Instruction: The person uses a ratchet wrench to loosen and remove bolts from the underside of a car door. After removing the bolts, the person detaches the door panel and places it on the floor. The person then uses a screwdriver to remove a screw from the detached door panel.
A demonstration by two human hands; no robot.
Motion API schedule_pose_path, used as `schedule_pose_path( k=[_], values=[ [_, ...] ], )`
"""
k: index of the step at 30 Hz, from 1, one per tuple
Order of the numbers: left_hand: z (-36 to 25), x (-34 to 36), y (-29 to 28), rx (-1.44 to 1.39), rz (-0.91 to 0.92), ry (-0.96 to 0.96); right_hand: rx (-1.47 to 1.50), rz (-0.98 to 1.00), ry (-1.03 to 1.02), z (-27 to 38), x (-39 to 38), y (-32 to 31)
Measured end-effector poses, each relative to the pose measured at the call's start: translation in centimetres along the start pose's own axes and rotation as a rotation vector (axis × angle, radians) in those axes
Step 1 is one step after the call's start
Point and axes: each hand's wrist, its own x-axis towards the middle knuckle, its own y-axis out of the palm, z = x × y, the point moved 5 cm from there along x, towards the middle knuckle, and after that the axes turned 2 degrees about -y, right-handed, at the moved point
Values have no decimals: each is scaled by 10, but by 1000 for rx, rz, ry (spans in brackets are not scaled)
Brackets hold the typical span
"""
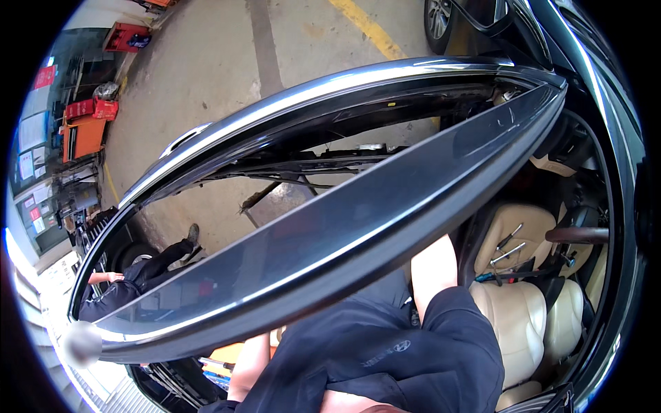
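An open dark car door spans the view, with chrome trim [310, 88] on its upper edge and a dark glass pane [330, 241] edged by a thick black strip [413, 248]. Inside the door frame, black inner parts [323, 162] show above the pane. My right forearm [434, 268] rises beneath the pane and my left forearm [251, 365] reaches up to its lower edge. Both hands are hidden behind the door, so what they hold cannot be seen.
Beige car seats [509, 323] at right carry several hand tools [506, 258]. A co-worker's dark-clothed legs [165, 265] show at lower left. Orange-red tool cabinets [82, 131] line the left wall; a car wheel [437, 20] stands on the yellow-striped floor [193, 82].
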Motion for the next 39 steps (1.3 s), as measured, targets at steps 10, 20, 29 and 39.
schedule_pose_path(
  k=[10, 20, 29, 39],
  values=[
    [-135, -1, 32, 471, -144, 303, 21, 63, 58, 2, -18, 24],
    [-136, -9, 40, 339, -26, 146, -27, 59, 91, -2, -20, 54],
    [-119, -10, 13, 268, -6, 59, -2, 45, 82, 2, -16, 36],
    [-114, -12, 4, 232, -12, 12, -9, 30, 106, -5, -12, 29]
  ],
)
